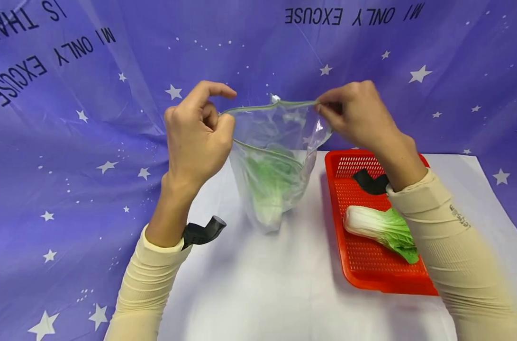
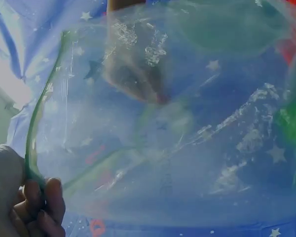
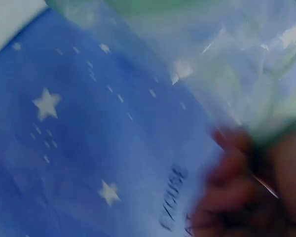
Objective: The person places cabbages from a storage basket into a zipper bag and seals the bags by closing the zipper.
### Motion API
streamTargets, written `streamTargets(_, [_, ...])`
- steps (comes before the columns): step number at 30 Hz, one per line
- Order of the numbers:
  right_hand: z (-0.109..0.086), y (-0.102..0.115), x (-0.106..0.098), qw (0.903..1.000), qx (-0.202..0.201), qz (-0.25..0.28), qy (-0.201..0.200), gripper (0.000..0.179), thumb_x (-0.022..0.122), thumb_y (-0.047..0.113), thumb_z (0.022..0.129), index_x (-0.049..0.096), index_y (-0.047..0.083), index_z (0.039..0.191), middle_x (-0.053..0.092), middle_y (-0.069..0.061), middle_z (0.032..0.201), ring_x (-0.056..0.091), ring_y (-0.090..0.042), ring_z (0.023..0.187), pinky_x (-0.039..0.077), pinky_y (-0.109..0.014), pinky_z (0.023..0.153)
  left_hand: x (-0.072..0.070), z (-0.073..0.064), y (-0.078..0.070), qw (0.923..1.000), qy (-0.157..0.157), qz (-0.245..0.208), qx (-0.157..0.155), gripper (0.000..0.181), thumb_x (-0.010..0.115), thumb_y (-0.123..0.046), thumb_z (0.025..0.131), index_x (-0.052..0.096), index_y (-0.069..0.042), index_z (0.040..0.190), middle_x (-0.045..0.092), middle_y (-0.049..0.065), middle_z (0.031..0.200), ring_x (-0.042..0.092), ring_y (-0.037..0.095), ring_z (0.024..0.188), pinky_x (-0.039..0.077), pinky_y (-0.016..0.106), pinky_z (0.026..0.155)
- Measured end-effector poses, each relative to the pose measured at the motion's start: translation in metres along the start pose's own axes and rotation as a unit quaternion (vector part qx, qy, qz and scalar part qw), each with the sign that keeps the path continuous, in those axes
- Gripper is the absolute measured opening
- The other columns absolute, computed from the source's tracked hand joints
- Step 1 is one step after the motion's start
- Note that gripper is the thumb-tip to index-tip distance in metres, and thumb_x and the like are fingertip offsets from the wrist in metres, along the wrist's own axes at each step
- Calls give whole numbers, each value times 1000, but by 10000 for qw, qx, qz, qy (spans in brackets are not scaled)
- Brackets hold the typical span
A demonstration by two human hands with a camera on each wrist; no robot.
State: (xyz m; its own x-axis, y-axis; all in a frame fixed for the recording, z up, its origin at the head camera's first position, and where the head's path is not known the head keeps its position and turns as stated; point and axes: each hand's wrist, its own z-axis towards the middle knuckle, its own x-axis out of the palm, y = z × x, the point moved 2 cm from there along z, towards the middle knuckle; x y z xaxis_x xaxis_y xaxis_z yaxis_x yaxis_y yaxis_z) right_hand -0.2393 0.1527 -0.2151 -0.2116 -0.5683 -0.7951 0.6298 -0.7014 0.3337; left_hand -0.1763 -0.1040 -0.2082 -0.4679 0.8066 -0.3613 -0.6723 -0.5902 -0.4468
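Note:
A clear zip bag (image 1: 258, 189) with a green zip edge hangs between my two hands, its mouth spread apart. Inside it stands a leafy cabbage (image 1: 272, 182), pale end down, seen through the plastic. My left hand (image 1: 198, 135) pinches the zip edge at the left corner; the left wrist view shows thumb and fingers (image 2: 53, 190) on the green strip. At the right corner my right hand (image 1: 356, 111) pinches the rim between thumb and fingertips. In the right wrist view that hand (image 3: 241, 182) is blurred. A white slider (image 1: 275, 98) sits on the bag's far rim.
To the right a red plastic basket (image 1: 352, 270) stands on the white table (image 1: 258, 284), with another cabbage (image 1: 382, 229) lying in it, partly behind my right forearm. A purple star-printed cloth (image 1: 134, 94) covers the back and left side.

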Motion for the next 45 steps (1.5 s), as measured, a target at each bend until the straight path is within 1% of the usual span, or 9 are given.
streamTargets(4, [-1,-5,9,9976,183,265,619,15,67,12,92,78,3,96,70,-7,78,52,-17,59,36,-22,53,-2,2,1,9998,-32,156,75,38,48,6,68,73,-7,93,29,-3,43,21,13,41,16,26,46])
streamTargets(10, [-4,-13,16,9964,301,499,624,16,66,14,93,78,4,97,65,-4,71,51,-16,59,37,-21,54,-1,5,-6,9979,-77,370,532,36,48,6,68,72,-5,92,28,-4,44,21,12,42,17,28,47])
streamTargets(15, [-21,-35,31,9889,420,446,1352,13,68,14,92,76,6,96,59,-1,65,48,-16,56,37,-27,52,24,-3,-10,9900,811,553,1016,31,51,2,70,70,-6,94,36,-7,45,28,9,41,23,31,42])
streamTargets(19, [-50,-60,45,9834,594,506,1638,11,68,15,92,75,8,97,54,2,61,46,-15,53,36,-29,50,51,-21,-6,9827,1644,375,761,30,53,-2,72,70,-9,96,37,-10,46,30,8,43,24,30,42])
streamTargets(23, [-84,-83,48,9804,868,844,1557,18,69,19,92,74,7,105,59,2,66,50,-17,55,40,-29,49,74,-32,-6,9787,1983,-8,531,29,55,-3,73,71,-10,97,39,-10,47,32,8,44,24,29,43])
streamTargets(28, [-136,-115,39,9657,1591,972,1807,33,67,28,94,70,6,118,70,-3,94,64,-22,79,51,-32,66,96,-38,-9,9743,2172,-432,416,28,57,-5,73,71,-12,96,40,-11,48,33,4,45,27,26,43])
streamTargets(32, [-178,-137,41,9550,1566,800,2390,46,73,31,89,66,1,122,68,-13,111,65,-29,96,52,-46,78,109,-45,-10,9681,2400,-645,321,27,56,-5,74,71,-11,96,41,-11,49,32,4,44,25,24,43])
streamTargets(40, [-233,-142,59,8949,2091,1207,3755,99,87,44,67,42,8,148,57,-8,118,53,-28,101,47,-48,84,120,-56,-13,9623,2586,-799,263,26,57,-5,76,70,-11,98,43,-12,49,35,3,43,27,23,42])
streamTargets(45, [-245,-147,63,9016,2163,917,3631,101,89,30,68,36,10,152,58,-9,116,53,-28,97,46,-47,83,125,-59,-13,9626,2574,-803,282,25,59,-6,76,71,-11,98,43,-12,50,36,2,44,29,23,42])
